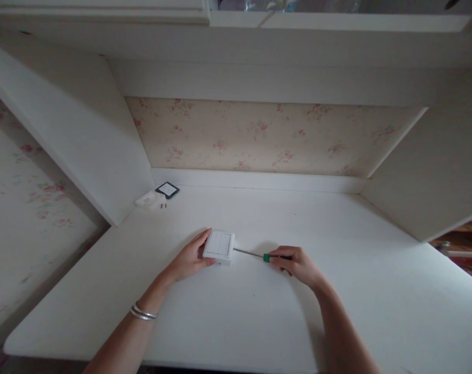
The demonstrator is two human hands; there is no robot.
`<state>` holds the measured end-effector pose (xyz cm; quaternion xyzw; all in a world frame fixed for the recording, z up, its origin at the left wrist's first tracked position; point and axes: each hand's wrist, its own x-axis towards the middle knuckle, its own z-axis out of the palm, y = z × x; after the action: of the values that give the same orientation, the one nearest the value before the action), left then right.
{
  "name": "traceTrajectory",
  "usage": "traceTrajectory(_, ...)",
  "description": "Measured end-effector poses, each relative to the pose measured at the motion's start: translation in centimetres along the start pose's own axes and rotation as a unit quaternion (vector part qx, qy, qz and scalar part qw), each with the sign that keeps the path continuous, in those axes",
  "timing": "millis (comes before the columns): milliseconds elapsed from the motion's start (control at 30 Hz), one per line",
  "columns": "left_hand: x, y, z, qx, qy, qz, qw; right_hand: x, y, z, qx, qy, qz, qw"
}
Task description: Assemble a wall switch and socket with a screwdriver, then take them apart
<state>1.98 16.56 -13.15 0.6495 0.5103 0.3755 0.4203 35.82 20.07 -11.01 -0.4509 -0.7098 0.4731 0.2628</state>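
My left hand [191, 257] grips a square white wall switch [219, 245] by its left side, thumb at the near edge and fingers at the far edge. The switch's face, with thin dark lines on it, is turned up, and its box-like side shows below. In my right hand [296, 264] is a screwdriver [267, 257] with a green and dark handle. Its long metal shaft points left, and the tip meets the right side of the switch. Whether the tip sits in a gap there, I cannot tell.
Toward the back left of the white desk [259, 322] lie a white plastic box piece [148, 199], a dark-framed square plate [167, 190] and two small screws [163, 206]. White side panels stand left and right, and a shelf [259, 47] hangs above the desk.
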Motion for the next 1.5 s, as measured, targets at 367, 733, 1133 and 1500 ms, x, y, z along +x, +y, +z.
traceTrajectory(367,0.0,-0.4,0.2,0.032,0.011,0.019,0.999,0.7,0.5,0.9,-0.034,-0.028,-0.044,0.998)
traceTrajectory(733,0.0,0.1,0.0,-0.085,0.073,-0.034,0.993,0.6,0.4,0.7,-0.021,0.010,-0.020,1.000)
traceTrajectory(1133,1.5,0.7,-2.4,-0.218,0.259,-0.161,0.927,1.7,0.8,2.0,0.089,0.134,0.057,0.985)
traceTrajectory(1500,8.6,-1.9,-6.8,-0.253,0.379,-0.242,0.857,2.3,1.2,2.9,0.133,0.126,0.060,0.981)
